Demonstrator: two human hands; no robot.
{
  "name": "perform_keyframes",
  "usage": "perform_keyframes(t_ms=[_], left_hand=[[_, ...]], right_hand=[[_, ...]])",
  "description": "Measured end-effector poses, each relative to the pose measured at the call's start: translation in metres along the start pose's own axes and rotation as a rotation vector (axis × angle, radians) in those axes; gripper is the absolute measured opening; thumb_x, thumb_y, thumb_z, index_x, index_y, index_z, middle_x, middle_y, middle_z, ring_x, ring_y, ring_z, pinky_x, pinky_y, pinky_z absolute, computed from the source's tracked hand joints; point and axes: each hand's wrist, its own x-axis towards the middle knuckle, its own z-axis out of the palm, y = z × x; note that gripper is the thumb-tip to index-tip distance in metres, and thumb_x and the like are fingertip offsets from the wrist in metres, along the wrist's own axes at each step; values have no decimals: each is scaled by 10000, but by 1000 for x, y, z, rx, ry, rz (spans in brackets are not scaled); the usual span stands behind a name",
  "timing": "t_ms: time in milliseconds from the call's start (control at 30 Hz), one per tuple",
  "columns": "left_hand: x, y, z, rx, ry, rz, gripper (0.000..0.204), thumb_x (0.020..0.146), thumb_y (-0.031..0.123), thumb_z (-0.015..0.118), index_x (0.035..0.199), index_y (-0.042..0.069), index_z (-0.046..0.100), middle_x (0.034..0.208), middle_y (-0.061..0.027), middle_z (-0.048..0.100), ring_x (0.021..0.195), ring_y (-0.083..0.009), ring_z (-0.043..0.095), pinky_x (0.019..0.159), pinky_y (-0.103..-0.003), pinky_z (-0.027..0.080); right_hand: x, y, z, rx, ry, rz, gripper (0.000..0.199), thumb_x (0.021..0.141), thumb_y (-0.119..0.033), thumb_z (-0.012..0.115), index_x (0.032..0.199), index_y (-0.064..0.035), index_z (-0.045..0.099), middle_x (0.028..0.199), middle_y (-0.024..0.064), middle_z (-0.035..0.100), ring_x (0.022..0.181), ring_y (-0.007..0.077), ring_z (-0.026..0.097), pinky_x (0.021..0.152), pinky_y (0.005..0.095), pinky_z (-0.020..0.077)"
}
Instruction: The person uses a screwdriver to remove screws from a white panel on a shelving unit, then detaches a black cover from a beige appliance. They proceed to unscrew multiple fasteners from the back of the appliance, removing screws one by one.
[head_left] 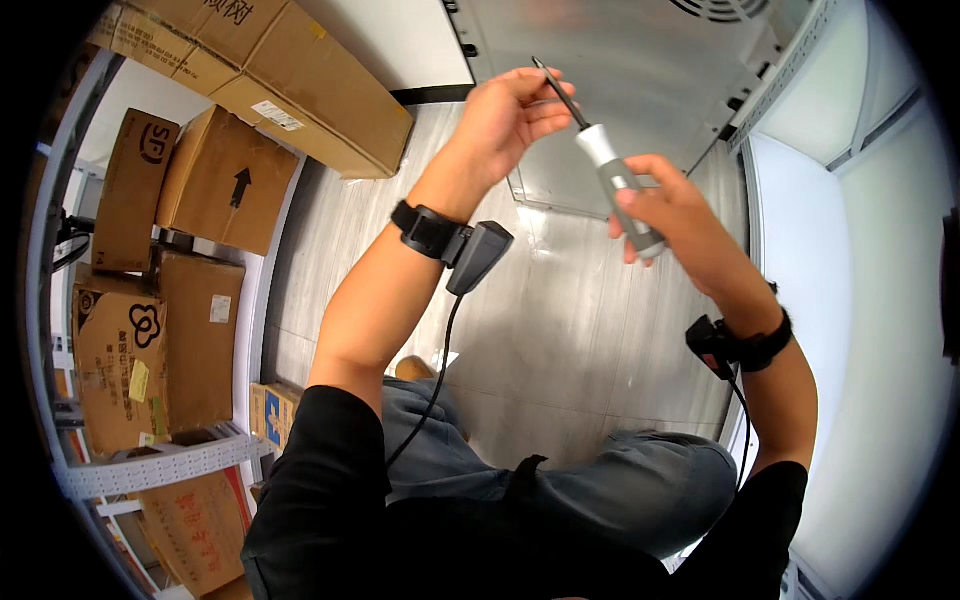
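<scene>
My right hand [668, 212] is wrapped round the grey and white handle of a screwdriver [610, 172]. Its dark shaft slants up and to the left, toward my left hand [512, 118]. The thumb and forefinger of that hand are pinched together right by the screwdriver's tip, partly behind the shaft, and the other fingers curl loosely below. Whatever is between those fingertips, if anything, is too small to make out. Both hands are held up in front of a metal panel [600, 90].
A shelving rack [170, 468] with several cardboard boxes [230, 185] stands on the left, and a long carton [330, 110] is at the upper left. Pale panels [800, 220] line the right side. Cabled black devices [480, 258] are strapped to both my wrists, above a light floor [560, 330].
</scene>
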Motion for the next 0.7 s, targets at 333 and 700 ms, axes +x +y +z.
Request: perform_keyframes(t_ms=[333,700], left_hand=[[38,28,-64,220,-165,-100,284,947,128,476,1185,1,565,806,-52,638,682,-107,609,635,-227,523],[61,18,-76,-21,-309,-105,289,938,116,494,1175,-40,552,778,-91,641,628,-136,636,548,-227,533]], right_hand=[[63,12,123,397,83,-13,390,945,-260,523,1220,-9,404,812,107,634,584,159,622,490,250,467],[75,12,156,497,322,-99,469,979,-320,364,1304,16,400,742,103,594,470,167,552,429,254,402]])
